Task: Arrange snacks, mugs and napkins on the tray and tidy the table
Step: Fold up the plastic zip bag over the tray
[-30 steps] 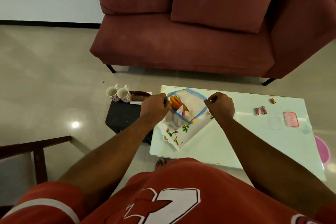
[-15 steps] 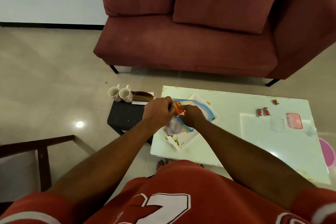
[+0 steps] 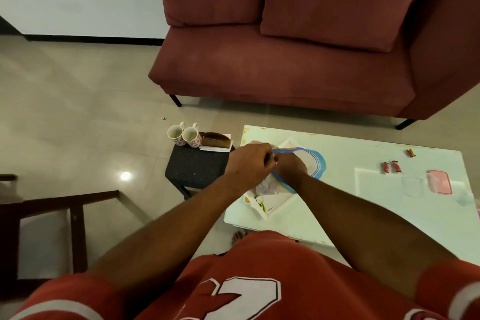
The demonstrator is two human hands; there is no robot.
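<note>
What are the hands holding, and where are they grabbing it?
The left hand pinches the blue-edged rim of the clear plastic bag over the tray. The right hand is inside the bag's mouth; what it grips is hidden.

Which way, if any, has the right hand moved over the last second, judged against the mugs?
Yes. The right hand has moved leftward, toward the mugs, into the bag beside the left hand.

Home lounge: sofa (image 3: 285,60), coffee table (image 3: 363,215)
</note>
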